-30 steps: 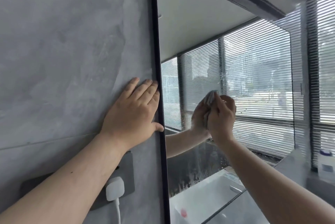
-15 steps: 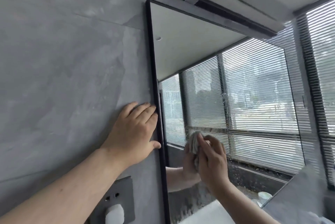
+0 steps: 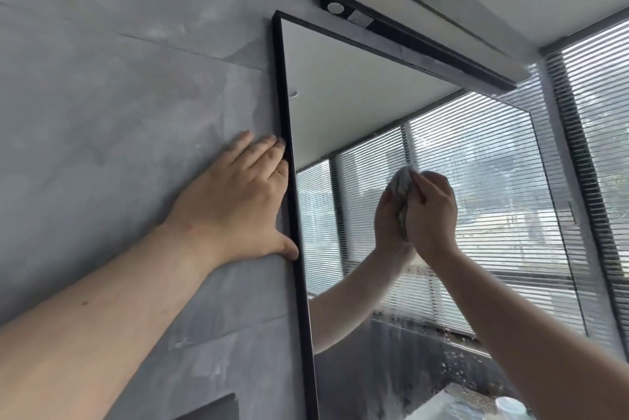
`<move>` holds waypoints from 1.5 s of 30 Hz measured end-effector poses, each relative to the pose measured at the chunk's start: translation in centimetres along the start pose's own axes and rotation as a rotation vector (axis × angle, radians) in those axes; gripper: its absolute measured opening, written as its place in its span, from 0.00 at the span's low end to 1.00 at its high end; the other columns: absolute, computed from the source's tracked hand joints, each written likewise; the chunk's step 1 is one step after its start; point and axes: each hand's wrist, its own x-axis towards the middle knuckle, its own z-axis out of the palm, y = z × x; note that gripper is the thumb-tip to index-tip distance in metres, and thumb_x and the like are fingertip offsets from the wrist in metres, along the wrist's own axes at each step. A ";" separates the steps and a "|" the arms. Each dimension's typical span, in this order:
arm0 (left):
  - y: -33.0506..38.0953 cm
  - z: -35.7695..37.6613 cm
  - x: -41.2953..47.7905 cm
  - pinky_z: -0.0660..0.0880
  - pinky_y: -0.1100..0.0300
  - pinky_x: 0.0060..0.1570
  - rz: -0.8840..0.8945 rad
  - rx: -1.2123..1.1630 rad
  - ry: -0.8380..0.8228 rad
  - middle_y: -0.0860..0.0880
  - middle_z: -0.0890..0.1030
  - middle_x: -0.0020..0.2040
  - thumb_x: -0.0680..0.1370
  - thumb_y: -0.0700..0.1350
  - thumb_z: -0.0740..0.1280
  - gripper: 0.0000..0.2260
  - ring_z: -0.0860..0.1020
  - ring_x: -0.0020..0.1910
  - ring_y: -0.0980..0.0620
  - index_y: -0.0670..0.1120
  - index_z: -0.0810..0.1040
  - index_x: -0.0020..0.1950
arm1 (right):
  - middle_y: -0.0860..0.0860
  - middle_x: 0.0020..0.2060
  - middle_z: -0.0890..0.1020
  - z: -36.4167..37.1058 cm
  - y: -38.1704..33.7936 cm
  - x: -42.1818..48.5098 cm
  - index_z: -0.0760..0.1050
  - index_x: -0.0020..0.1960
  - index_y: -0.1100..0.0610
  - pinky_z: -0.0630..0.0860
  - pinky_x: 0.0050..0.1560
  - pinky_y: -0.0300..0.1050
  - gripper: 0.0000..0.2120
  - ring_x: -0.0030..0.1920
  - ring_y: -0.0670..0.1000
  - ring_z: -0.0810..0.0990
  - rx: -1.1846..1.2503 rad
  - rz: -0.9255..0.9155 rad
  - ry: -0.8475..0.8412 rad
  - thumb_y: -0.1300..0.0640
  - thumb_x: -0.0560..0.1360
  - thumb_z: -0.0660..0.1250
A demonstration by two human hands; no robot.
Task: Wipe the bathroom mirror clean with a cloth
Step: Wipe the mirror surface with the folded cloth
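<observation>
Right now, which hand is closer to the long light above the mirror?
Left, though not by much. The left hand rests on the wall below the light's near end; the right hand is lower on the mirror.

Bare mirror (image 3: 357, 89) glass lies open in the upper centre of the frame; the lamp (image 3: 418, 28) overhangs its top edge, the left hand (image 3: 235, 201) blocks its left frame.

The cloth (image 3: 401, 183) is mostly hidden behind the right hand (image 3: 430, 212). The mirror (image 3: 357, 86) is cut off at the bottom edge. The dark socket plate (image 3: 211, 409) shows only its top corner.
</observation>
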 end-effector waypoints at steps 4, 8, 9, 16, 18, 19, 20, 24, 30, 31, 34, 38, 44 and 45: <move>0.0 0.1 0.0 0.57 0.45 0.76 -0.019 -0.005 0.018 0.38 0.71 0.72 0.57 0.80 0.53 0.58 0.67 0.74 0.43 0.35 0.73 0.69 | 0.53 0.52 0.80 0.5 -3.3 -5.2 0.83 0.57 0.57 0.75 0.57 0.50 0.13 0.53 0.49 0.75 -0.009 -0.267 -0.136 0.61 0.79 0.62; 0.1 0.0 0.0 0.58 0.44 0.76 -0.023 0.007 0.037 0.38 0.71 0.72 0.56 0.79 0.54 0.58 0.67 0.74 0.42 0.34 0.73 0.69 | 0.54 0.48 0.82 0.0 -6.9 -10.4 0.84 0.54 0.62 0.73 0.52 0.40 0.17 0.49 0.45 0.74 0.069 -0.651 -0.121 0.58 0.80 0.57; 0.1 0.1 0.0 0.60 0.44 0.75 -0.023 -0.005 0.044 0.37 0.72 0.71 0.56 0.79 0.55 0.58 0.68 0.73 0.42 0.34 0.74 0.68 | 0.54 0.49 0.82 -0.2 -7.2 -10.7 0.84 0.54 0.61 0.73 0.52 0.39 0.19 0.50 0.45 0.74 0.082 -0.683 -0.149 0.56 0.82 0.55; 0.0 0.3 0.1 0.61 0.45 0.74 -0.023 -0.032 0.043 0.38 0.73 0.70 0.57 0.80 0.52 0.57 0.69 0.73 0.43 0.35 0.75 0.67 | 0.46 0.49 0.76 1.1 -2.9 -0.9 0.83 0.59 0.58 0.73 0.52 0.43 0.13 0.51 0.54 0.78 -0.042 -0.205 -0.082 0.63 0.79 0.63; -0.1 0.5 0.1 0.63 0.44 0.73 -0.019 -0.053 0.037 0.38 0.74 0.69 0.57 0.80 0.51 0.57 0.71 0.71 0.43 0.35 0.76 0.66 | 0.46 0.48 0.75 1.0 -0.8 2.5 0.83 0.60 0.58 0.70 0.52 0.40 0.13 0.53 0.55 0.78 -0.082 -0.034 -0.043 0.65 0.79 0.64; -0.1 0.6 0.2 0.63 0.44 0.73 -0.018 -0.061 0.028 0.38 0.75 0.69 0.57 0.80 0.52 0.57 0.71 0.71 0.42 0.35 0.77 0.65 | 0.48 0.47 0.75 1.1 -0.3 3.8 0.83 0.58 0.59 0.69 0.52 0.40 0.12 0.53 0.56 0.78 -0.081 0.021 -0.016 0.64 0.79 0.63; -0.1 0.6 0.3 0.63 0.44 0.73 -0.020 -0.067 0.021 0.38 0.75 0.68 0.57 0.79 0.52 0.56 0.72 0.71 0.42 0.35 0.77 0.65 | 0.48 0.47 0.75 1.2 -0.4 4.7 0.83 0.56 0.60 0.68 0.51 0.40 0.11 0.53 0.56 0.77 -0.072 0.059 0.006 0.64 0.80 0.63; 0.0 0.6 0.3 0.58 0.46 0.72 -0.027 -0.080 0.003 0.37 0.76 0.67 0.57 0.79 0.53 0.56 0.73 0.69 0.41 0.34 0.78 0.63 | 0.48 0.48 0.74 3.0 -3.4 5.0 0.83 0.57 0.60 0.72 0.56 0.46 0.12 0.54 0.56 0.76 -0.010 0.027 0.006 0.62 0.81 0.61; 0.1 0.4 0.2 0.58 0.45 0.71 -0.044 -0.088 -0.002 0.36 0.76 0.67 0.57 0.78 0.56 0.55 0.73 0.69 0.40 0.34 0.78 0.63 | 0.52 0.51 0.79 5.2 -11.6 -1.2 0.83 0.57 0.56 0.72 0.56 0.46 0.16 0.51 0.51 0.74 0.104 -0.372 -0.103 0.57 0.78 0.58; 0.1 0.4 0.2 0.58 0.45 0.71 -0.045 -0.086 -0.002 0.36 0.76 0.67 0.57 0.78 0.56 0.55 0.73 0.69 0.40 0.34 0.78 0.64 | 0.53 0.52 0.80 5.0 -12.2 -1.7 0.83 0.58 0.57 0.70 0.56 0.43 0.18 0.51 0.50 0.74 0.106 -0.432 -0.112 0.57 0.77 0.57; 0.0 0.4 0.2 0.59 0.45 0.71 -0.040 -0.081 -0.025 0.37 0.76 0.68 0.58 0.78 0.55 0.55 0.73 0.69 0.40 0.34 0.78 0.64 | 0.53 0.55 0.79 4.5 -10.3 0.2 0.81 0.62 0.56 0.68 0.57 0.43 0.17 0.54 0.52 0.73 0.011 -0.420 -0.127 0.58 0.77 0.59; -0.1 0.4 0.2 0.58 0.46 0.71 -0.032 -0.080 -0.022 0.37 0.75 0.68 0.58 0.79 0.54 0.55 0.72 0.70 0.41 0.35 0.77 0.64 | 0.51 0.50 0.74 3.4 -4.3 5.4 0.83 0.57 0.59 0.68 0.55 0.42 0.13 0.56 0.58 0.75 -0.062 -0.027 -0.027 0.63 0.79 0.61; -0.2 0.5 0.2 0.64 0.44 0.73 -0.016 -0.081 0.005 0.38 0.75 0.69 0.57 0.79 0.51 0.56 0.71 0.71 0.43 0.35 0.77 0.65 | 0.51 0.46 0.73 3.2 -2.0 6.1 0.83 0.50 0.58 0.73 0.55 0.54 0.11 0.53 0.59 0.75 -0.122 0.086 0.059 0.63 0.78 0.61; -0.2 0.5 0.2 0.64 0.45 0.73 -0.015 -0.073 0.009 0.38 0.75 0.69 0.58 0.79 0.51 0.56 0.72 0.71 0.42 0.35 0.77 0.65 | 0.52 0.48 0.74 3.4 -2.8 5.3 0.83 0.52 0.58 0.73 0.56 0.54 0.11 0.54 0.59 0.75 -0.097 0.048 0.043 0.62 0.79 0.61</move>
